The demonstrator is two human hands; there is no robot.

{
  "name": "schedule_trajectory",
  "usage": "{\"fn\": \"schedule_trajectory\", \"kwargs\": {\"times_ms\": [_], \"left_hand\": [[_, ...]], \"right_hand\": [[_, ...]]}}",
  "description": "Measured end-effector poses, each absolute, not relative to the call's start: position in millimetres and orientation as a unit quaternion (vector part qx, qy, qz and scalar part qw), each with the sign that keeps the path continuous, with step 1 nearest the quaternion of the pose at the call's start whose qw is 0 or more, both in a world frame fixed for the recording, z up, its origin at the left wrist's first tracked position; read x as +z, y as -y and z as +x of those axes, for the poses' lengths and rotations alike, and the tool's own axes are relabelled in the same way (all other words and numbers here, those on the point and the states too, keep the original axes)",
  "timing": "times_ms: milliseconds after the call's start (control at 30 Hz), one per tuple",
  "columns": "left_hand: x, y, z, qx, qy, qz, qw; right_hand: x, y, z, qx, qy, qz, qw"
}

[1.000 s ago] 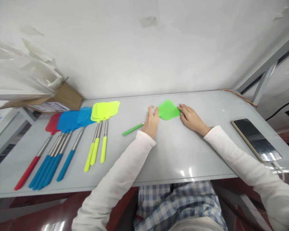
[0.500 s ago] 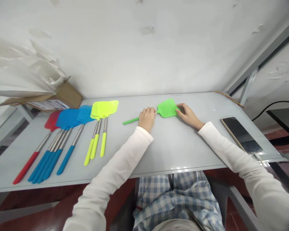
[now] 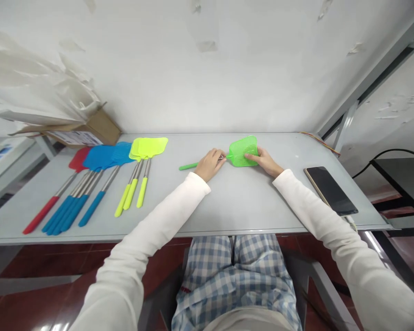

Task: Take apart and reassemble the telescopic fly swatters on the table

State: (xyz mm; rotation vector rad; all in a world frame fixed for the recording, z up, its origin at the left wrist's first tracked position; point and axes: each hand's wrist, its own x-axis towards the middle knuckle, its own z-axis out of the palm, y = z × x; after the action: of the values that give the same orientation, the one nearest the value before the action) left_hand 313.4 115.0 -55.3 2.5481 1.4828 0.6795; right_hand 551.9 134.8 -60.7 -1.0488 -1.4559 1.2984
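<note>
Between my hands lies a green fly swatter, its handle pointing left and its mesh head to the right. My left hand is closed around the metal shaft, just left of the head, and hides part of the shaft and handle. My right hand grips the right edge of the mesh head, thumb on top and the fingers behind it. To the left are several yellow fly swatters, several blue fly swatters and a red fly swatter, heads toward the wall and handles toward me.
A phone with a cable plugged in lies on the right of the grey table. An opened cardboard box with plastic wrapping stands at the back left. Thin wires lie by the back right corner.
My right hand has shifted its grip further onto the green swatter's head, which is now tilted up slightly. The whole view has shifted a little.
</note>
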Motion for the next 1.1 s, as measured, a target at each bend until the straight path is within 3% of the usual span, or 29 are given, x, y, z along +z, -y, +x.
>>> {"fn": "schedule_trajectory", "kwargs": {"times_ms": [200,433,700,867,1100], "left_hand": [[-50,-132,288,0.148,-0.494,0.853,0.086],[-40,-126,283,0.123,-0.544,0.824,0.100],[-40,-127,276,0.134,-0.536,0.821,0.146],[-40,-115,297,0.110,-0.524,0.827,0.171],[-36,-89,326,0.136,-0.544,0.821,0.108]], "right_hand": [[-59,-139,556,0.542,0.593,-0.392,0.447],[-52,-128,545,0.547,0.496,-0.422,0.526],[-61,-147,563,0.464,0.403,-0.486,0.621],[-60,-148,566,0.459,0.456,-0.468,0.602],[-41,-114,516,0.484,0.545,-0.399,0.557]]}}
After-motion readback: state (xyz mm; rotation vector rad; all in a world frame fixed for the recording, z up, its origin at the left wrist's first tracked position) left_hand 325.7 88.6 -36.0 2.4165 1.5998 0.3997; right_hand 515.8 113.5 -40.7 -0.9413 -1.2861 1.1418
